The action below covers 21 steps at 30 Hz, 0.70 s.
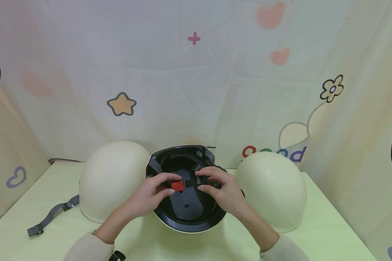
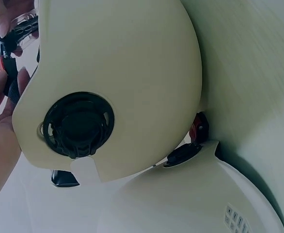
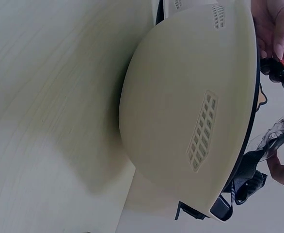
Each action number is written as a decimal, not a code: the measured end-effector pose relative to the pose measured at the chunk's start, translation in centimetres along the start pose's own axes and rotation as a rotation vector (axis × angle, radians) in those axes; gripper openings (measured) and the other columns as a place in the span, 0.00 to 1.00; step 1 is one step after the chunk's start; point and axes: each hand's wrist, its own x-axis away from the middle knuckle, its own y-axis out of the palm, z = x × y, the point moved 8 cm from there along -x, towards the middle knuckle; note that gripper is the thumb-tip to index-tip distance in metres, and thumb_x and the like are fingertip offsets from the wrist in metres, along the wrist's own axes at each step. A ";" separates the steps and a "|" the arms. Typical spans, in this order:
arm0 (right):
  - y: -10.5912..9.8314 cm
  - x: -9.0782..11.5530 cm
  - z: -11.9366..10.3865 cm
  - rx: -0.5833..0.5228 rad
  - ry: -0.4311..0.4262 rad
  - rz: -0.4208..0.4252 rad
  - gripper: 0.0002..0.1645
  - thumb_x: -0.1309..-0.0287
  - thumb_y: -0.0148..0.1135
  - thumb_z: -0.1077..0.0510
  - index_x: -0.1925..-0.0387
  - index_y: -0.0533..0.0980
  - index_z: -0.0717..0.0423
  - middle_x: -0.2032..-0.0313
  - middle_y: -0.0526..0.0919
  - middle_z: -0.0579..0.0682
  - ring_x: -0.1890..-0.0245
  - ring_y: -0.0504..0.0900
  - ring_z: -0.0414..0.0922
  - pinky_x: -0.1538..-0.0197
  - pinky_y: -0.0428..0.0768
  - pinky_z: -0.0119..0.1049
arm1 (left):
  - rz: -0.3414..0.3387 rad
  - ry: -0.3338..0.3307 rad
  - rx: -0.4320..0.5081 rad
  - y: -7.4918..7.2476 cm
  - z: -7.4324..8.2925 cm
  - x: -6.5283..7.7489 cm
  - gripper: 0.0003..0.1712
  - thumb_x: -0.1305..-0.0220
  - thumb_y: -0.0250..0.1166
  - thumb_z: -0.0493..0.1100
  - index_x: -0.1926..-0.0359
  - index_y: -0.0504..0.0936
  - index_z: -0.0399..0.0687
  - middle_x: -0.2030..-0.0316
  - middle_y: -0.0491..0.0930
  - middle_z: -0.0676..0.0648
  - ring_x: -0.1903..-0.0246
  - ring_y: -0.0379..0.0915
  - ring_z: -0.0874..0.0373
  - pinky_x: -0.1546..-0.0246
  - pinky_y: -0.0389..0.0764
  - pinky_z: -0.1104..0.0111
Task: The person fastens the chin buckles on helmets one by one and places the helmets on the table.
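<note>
A cream helmet [image 1: 190, 227] lies on the table with its opening towards me, showing a black padded lining [image 1: 186, 211]. Over that opening, my left hand [image 1: 152, 194] pinches the red buckle [image 1: 178, 186] of the chin strap between thumb and fingers. To its right, my right hand [image 1: 224, 188] grips the black strap [image 1: 200, 180] at its other end, with thumb and fingertips around it. The two strap ends are close together. In the left wrist view the helmet's outer shell [image 2: 132, 73] shows a round black fitting [image 2: 79, 125]. The right wrist view shows a grid vent [image 3: 202, 131].
A second cream helmet [image 1: 112, 181] sits dome up at the left, its grey strap [image 1: 53, 214] trailing across the table [image 1: 16, 217]. Another cream helmet [image 1: 274, 192] stands dome up at the right. A printed curtain [image 1: 189, 94] hangs behind and along both sides.
</note>
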 end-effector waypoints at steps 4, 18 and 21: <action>0.0 0.0 -0.3 -0.011 -0.021 0.002 0.19 0.57 0.68 0.69 0.59 0.80 0.57 0.58 0.80 0.48 0.55 0.75 0.43 0.56 0.77 0.42 | -0.009 0.008 -0.014 0.0 0.1 0.0 0.19 0.43 0.59 0.27 0.49 0.74 0.36 0.55 0.75 0.38 0.64 0.76 0.55 0.62 0.78 0.70; 0.7 0.0 -0.5 0.025 -0.094 0.013 0.19 0.58 0.69 0.68 0.59 0.80 0.57 0.58 0.81 0.48 0.56 0.77 0.43 0.56 0.77 0.38 | -0.016 -0.037 0.047 0.1 -0.2 -0.1 0.20 0.45 0.61 0.26 0.49 0.73 0.32 0.54 0.74 0.34 0.66 0.78 0.54 0.63 0.78 0.70; 0.8 0.1 -0.5 0.022 -0.102 0.012 0.19 0.58 0.70 0.68 0.59 0.80 0.57 0.58 0.81 0.48 0.56 0.77 0.43 0.56 0.77 0.38 | 0.015 -0.019 0.008 0.1 -0.2 -0.2 0.20 0.48 0.63 0.25 0.52 0.74 0.34 0.55 0.75 0.35 0.66 0.78 0.54 0.64 0.78 0.71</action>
